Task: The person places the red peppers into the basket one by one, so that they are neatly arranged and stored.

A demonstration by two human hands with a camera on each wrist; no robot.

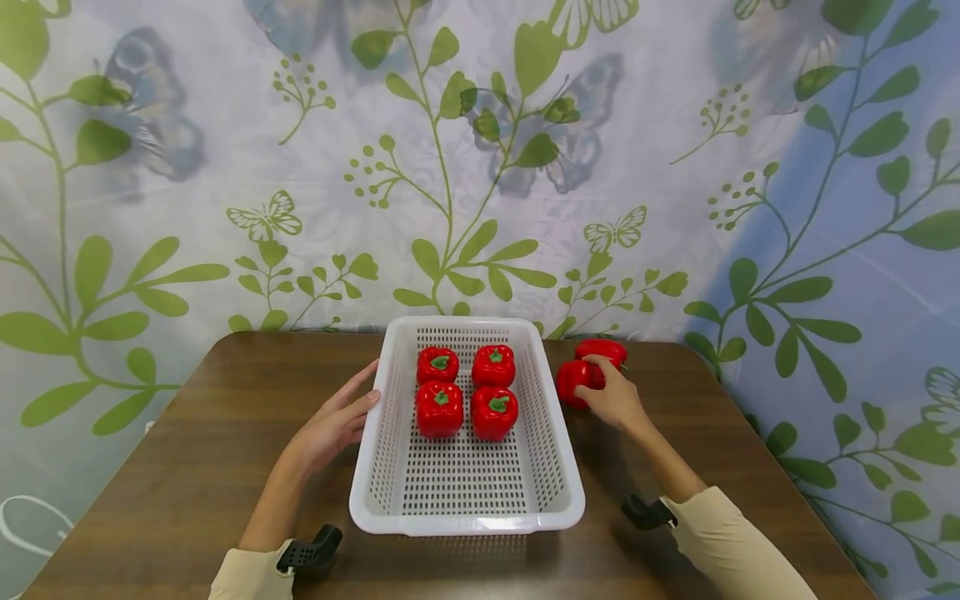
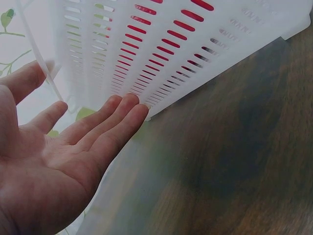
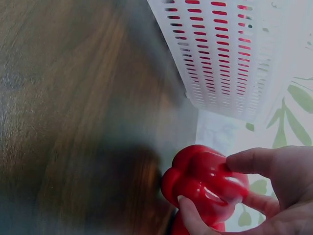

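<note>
Left hand: fingers straight and spread a little apart, palm turned toward the white perforated basket. Thumb and fingertips are at the basket's side wall, touching near the rim; nothing is clasped. The basket lies immediately to the right of this hand, between it and the other one.

Right hand: thumb and fingers clamped on a red bell pepper, gripping it from the near right side. This pepper is under the fingertips, just outside the basket's right wall. Its lobed end shows in the right wrist view. Cannot tell whether it touches the table or is slightly raised.

Second loose pepper: just beyond the right hand's fingers, lying on its side, close behind the gripped one; contact between the two unclear.

Four basket peppers: to the left of the right hand, inside the basket, two rows of two, green stems up. They show red through the wall slots in both wrist views.

Wooden table under both hands. Cream sleeves behind the wrists, a black wrist device at each cuff. Beyond both hands, a pale backdrop printed with green leaves and butterflies.
</note>
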